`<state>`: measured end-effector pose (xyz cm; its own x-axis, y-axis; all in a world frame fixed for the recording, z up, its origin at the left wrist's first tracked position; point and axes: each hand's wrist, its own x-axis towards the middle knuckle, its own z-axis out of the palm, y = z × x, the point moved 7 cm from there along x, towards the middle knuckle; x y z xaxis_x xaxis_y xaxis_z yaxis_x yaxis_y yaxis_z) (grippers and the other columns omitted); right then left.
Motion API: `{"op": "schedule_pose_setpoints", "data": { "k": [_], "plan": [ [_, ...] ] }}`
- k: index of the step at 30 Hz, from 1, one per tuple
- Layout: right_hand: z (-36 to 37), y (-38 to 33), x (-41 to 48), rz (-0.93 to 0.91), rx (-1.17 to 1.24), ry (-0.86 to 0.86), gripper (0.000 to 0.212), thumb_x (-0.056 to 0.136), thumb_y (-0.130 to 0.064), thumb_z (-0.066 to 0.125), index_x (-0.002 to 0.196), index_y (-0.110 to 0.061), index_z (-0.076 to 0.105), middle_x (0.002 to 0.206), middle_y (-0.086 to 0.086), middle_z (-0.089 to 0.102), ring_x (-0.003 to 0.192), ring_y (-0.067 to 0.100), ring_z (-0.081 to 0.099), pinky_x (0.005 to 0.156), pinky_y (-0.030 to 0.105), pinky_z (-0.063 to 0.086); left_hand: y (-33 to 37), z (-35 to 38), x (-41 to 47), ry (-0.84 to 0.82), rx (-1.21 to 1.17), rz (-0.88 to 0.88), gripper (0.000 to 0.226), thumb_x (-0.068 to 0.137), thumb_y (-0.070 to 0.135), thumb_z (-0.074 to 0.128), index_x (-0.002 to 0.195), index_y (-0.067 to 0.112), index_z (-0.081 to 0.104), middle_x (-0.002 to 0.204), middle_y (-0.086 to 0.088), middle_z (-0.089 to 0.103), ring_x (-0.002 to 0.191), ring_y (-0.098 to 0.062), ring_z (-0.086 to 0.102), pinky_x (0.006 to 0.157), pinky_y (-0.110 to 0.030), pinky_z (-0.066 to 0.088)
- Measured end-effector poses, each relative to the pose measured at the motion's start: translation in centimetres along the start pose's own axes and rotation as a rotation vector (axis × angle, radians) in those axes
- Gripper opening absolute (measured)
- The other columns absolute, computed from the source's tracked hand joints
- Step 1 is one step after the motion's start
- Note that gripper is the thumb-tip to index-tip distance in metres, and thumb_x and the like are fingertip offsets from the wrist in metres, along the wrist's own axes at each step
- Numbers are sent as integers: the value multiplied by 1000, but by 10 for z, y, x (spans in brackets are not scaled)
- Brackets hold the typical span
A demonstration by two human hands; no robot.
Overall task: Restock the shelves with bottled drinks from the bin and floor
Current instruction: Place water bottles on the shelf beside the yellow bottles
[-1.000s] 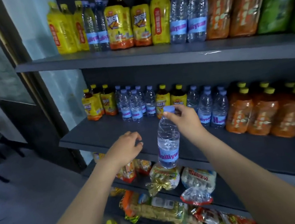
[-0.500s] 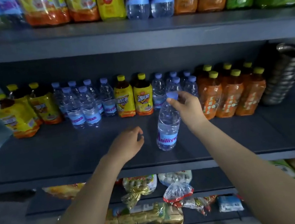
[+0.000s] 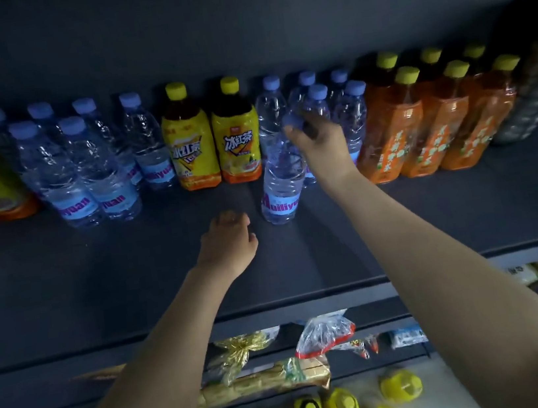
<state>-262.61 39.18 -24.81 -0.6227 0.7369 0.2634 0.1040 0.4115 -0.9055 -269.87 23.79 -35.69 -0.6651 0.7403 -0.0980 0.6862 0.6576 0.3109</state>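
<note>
One hand (image 3: 317,141) gripping water bottle (image 3: 280,181)

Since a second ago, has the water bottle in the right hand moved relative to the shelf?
Yes. The water bottle in the right hand went from out past the shelf's front edge to deep over it, near the back row of water bottles.

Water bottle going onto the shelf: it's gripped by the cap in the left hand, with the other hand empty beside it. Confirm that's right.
Not quite. The head view shows the right hand gripping the water bottle by its cap, not the left. The left hand is the empty one, hovering beside it over the shelf. The rest stands.
</note>
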Motion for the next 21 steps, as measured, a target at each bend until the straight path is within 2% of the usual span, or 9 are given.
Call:
{"op": "schedule_pose_setpoints", "data": {
  "k": [3,5,8,10,13,15,18,19,21],
  "plan": [
    [10,18,3,-14,-14,6,38,95,-19,53,129,-2,50,108,1,59,99,9,49,73,-2,35,-1,13,8,-8,-3,-6,36,95,27,44,127,12,45,135,-9,40,125,-27,40,95,-40,39],
    [16,23,5,-40,-13,-12,43,95,-19,53,133,0,45,105,-5,57,101,11,49,74,-4,34,2,19,12,6,-10,1,36,94,27,45,127,12,45,135,-8,41,124,-27,40,96,-40,39],
    [28,26,9,-91,-36,-48,42,95,-12,52,135,-1,42,115,-7,50,111,4,45,81,-7,29,2,29,18,25,2,2,38,94,28,45,129,13,45,135,-7,42,124,-26,41,98,-39,37],
    [35,32,12,-99,-12,-53,42,95,-13,52,135,-2,43,119,-5,51,113,7,46,86,-3,31,-2,38,20,9,23,-12,38,94,29,45,129,13,45,135,-7,42,125,-27,41,100,-40,34],
    [38,43,16,-52,17,-29,49,95,-26,53,139,-9,41,138,9,45,127,18,43,103,19,34,-6,49,20,15,59,-7,38,95,30,44,129,13,44,135,-7,41,125,-27,39,107,-41,29],
    [35,48,16,-19,30,-27,52,95,-28,53,141,-9,38,143,12,40,129,17,41,97,11,33,-8,52,20,33,53,3,39,95,30,43,130,14,43,136,-6,40,127,-26,37,111,-42,25],
    [32,48,14,-30,61,-55,52,94,-22,55,141,-6,38,141,14,39,116,8,40,68,-7,36,-11,57,16,59,28,12,39,96,31,40,132,16,41,140,-3,35,132,-24,32,115,-44,15],
    [33,46,13,-44,59,-64,53,93,-22,57,140,-7,38,139,14,41,115,7,38,68,-6,37,-11,59,15,71,24,14,40,96,31,39,133,16,40,142,-3,34,134,-23,29,115,-43,12],
    [35,45,7,-67,22,-80,65,86,-28,67,142,-12,37,134,8,44,117,4,37,92,4,37,-12,61,13,101,19,18,40,97,31,38,134,16,40,145,-3,32,137,-22,26,116,-43,9]
  ]
}}
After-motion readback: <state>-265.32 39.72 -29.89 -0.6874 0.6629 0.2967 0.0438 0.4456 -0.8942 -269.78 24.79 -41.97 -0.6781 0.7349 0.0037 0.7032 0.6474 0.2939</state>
